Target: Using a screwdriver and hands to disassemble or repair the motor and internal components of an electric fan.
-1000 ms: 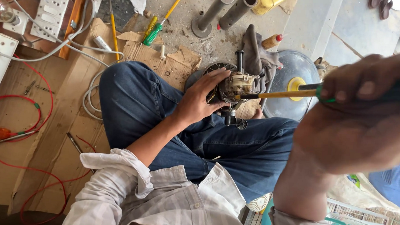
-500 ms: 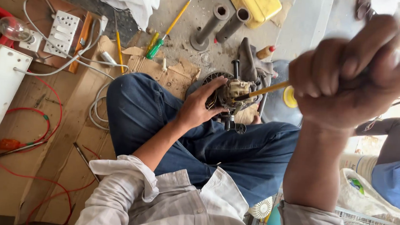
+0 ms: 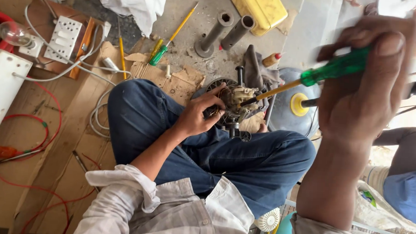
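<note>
I sit cross-legged in blue jeans. My left hand (image 3: 199, 115) grips the round fan motor (image 3: 234, 104) resting between my shins. My right hand (image 3: 368, 86), raised close to the camera, is closed on a screwdriver (image 3: 312, 77) with a green handle and yellow shaft. Its tip touches the top of the motor's pale centre part.
More screwdrivers (image 3: 167, 42) lie on the concrete beyond my knee, with two grey tubes (image 3: 221, 31), a yellow container (image 3: 259, 7) and a white cloth (image 3: 133, 4). A switch board (image 3: 62, 38), bulb (image 3: 13, 32), white and red wires lie on the cardboard left. Another person's arm (image 3: 405, 139) is at right.
My right hand has shifted right and up with the screwdriver, showing its green handle. The left hand stays on the motor. The view has drifted slightly.
</note>
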